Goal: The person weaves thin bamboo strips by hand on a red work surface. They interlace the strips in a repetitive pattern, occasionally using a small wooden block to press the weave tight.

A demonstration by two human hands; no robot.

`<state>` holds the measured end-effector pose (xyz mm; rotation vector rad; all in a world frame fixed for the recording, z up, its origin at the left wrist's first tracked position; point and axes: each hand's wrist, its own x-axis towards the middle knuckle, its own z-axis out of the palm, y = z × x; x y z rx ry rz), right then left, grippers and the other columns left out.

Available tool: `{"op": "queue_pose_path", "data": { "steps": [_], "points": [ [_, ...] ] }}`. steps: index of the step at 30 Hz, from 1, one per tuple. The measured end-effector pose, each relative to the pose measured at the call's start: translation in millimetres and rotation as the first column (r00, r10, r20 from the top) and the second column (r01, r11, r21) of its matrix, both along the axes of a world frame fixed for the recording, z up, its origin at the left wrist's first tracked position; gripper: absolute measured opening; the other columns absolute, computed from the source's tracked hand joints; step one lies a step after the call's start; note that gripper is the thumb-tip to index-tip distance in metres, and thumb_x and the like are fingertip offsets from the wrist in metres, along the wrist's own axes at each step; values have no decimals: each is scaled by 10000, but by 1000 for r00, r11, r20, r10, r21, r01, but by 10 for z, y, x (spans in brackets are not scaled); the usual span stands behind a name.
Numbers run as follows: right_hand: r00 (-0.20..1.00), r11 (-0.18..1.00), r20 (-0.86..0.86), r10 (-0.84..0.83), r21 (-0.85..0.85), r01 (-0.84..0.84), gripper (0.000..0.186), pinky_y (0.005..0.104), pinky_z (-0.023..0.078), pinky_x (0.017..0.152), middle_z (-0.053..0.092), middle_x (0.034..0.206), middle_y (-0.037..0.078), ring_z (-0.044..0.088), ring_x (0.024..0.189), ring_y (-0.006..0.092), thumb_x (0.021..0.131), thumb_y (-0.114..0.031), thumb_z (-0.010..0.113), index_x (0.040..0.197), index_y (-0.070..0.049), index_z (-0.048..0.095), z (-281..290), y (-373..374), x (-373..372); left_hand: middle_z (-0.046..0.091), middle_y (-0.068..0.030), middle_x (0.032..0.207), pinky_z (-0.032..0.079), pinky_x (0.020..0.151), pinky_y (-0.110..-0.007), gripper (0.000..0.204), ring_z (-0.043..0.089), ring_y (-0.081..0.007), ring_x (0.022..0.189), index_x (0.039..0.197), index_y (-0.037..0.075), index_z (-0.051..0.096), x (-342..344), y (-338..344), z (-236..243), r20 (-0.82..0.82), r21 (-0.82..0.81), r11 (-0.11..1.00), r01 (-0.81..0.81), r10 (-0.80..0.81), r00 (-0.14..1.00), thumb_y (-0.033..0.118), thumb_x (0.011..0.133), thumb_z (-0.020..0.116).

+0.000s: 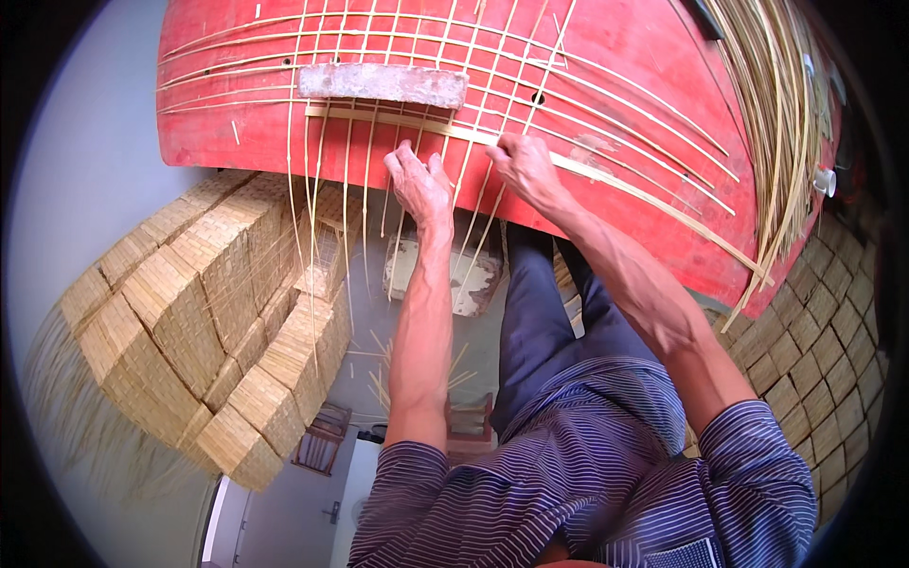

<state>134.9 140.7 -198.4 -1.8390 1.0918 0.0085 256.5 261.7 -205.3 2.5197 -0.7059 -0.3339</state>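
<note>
Head view: both hands work at a pale lattice of thin strips (341, 34) on a red table (227, 142).
The right hand (528, 168) pinches a wide flat strip (589, 170) that crosses the lattice and runs on toward the table's right corner; the left hand (421, 189) is just beside it, fingers bent among the thin strips near the table's near edge, though whether they grip one I cannot tell; a worn, whitish-red block (383, 85) lies across the lattice, just beyond the wide flat strip's left end; several thin strips hang over the near edge; a bundle of loose strips (781, 114) lies along the right side; woven blocks (218, 275) are stacked at lower left.
</note>
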Motion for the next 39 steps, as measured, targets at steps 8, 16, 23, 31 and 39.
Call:
{"op": "queue_pose_path", "data": {
  "steps": [8,16,23,31,39],
  "points": [
    [996,999,-85,-21,-39,18,274,534,508,703,629,700,282,650,723,434,829,-212,598,754,45,658,-221,-1,434,536,-229,1071,487,825,-481,418,592,-416,956,1151,-50,559,56,-19,-180,42,-64,998,29,-27,999,88,802,745],
    [971,982,-149,-185,0,187,264,519,489,718,635,685,251,653,719,407,862,-212,594,745,15,664,-285,-105,-385,607,-164,921,503,683,-397,240,622,-281,754,1040,-12,627,53,-46,-2,-64,-102,990,96,-102,993,81,837,715],
    [963,966,-99,-250,39,255,303,519,484,732,612,657,273,640,694,436,858,-218,572,716,33,664,-320,-114,-310,624,-167,899,516,718,-419,200,641,-320,803,1019,-3,643,-281,-98,-96,-88,-117,972,202,-212,973,65,840,702],
    [974,977,-82,-212,-14,211,317,500,514,689,628,652,265,663,692,426,838,-264,607,752,31,689,-418,-217,-7,592,-220,1024,512,778,-437,309,624,-362,894,1123,-41,592,-684,-164,-22,-202,-82,979,185,-198,959,18,835,684],
    [945,930,-172,-278,198,310,314,406,548,640,647,596,213,697,560,262,869,-233,573,764,43,678,-16,-379,-293,597,-201,1010,508,786,-442,286,616,-367,892,1119,-26,596,-836,-121,-64,-217,-122,986,112,-137,966,19,844,660]
  ]
}}
